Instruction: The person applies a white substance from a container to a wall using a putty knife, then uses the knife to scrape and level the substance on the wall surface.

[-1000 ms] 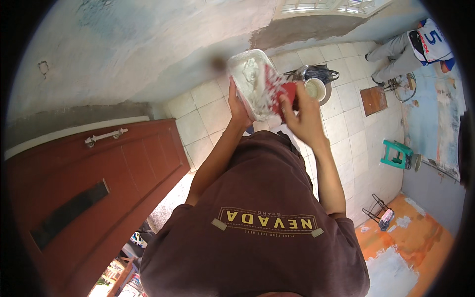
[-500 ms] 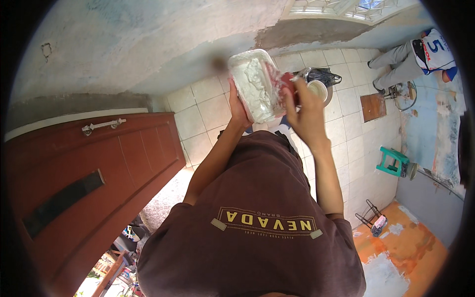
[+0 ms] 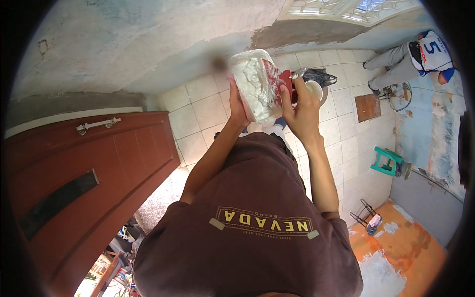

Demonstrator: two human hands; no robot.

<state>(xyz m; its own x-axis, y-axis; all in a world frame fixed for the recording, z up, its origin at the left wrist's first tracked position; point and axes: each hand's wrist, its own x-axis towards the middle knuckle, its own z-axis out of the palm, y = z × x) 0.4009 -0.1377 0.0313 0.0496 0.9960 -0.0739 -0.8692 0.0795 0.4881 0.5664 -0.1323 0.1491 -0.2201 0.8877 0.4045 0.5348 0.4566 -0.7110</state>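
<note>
My left hand [image 3: 238, 108] is closed around the left side of a white rectangular tub [image 3: 258, 51], holding it up over the tiled floor. Thick white putty [image 3: 253, 86] fills much of the tub, its surface rough and ridged. In my right hand [image 3: 304, 113] is a red scraper [image 3: 285, 79] with a wide blade. White smears coat the blade, which lies along the tub's right side against the putty. The scraper's handle is mostly hidden by my fingers.
Below my right hand on the floor stand a round pale container [image 3: 314, 90] and a black plastic bag [image 3: 320, 76]. A person [image 3: 402, 58] is at the far right by the wall. A green stool [image 3: 386, 161] stands right; a brown door [image 3: 123, 153] fills the left.
The scraper, blurred by motion before, now shows sharply at the tub's right side. My right hand has shifted slightly left. The whole view has drifted a little.
</note>
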